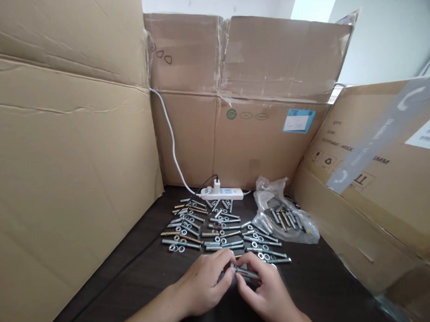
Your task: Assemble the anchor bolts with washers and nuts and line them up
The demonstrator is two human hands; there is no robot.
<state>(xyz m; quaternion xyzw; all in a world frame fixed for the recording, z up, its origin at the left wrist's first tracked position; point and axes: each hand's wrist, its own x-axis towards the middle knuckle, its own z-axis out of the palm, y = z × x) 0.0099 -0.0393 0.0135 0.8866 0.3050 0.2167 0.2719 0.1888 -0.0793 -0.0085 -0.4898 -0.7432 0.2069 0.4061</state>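
Close to the front of the dark table, my right hand (265,284) is closed around a metal expansion bolt (246,272), whose sleeve shows between thumb and fingers. My left hand (206,282) pinches the same bolt at its left end; any small part between those fingertips is hidden. Just beyond my hands lie several rows of loose bolts and sleeves (224,246), mostly silver with a few brassy ones. Flat washers and rings (181,249) are set beside them in small groups.
A clear plastic bag (273,196) with more bolts lies at the right. Behind the rows stands a white power strip (227,194) with a plug and cables. A black cable (127,264) crosses the table's left side. Tall cardboard walls (189,143) enclose the left, back and right.
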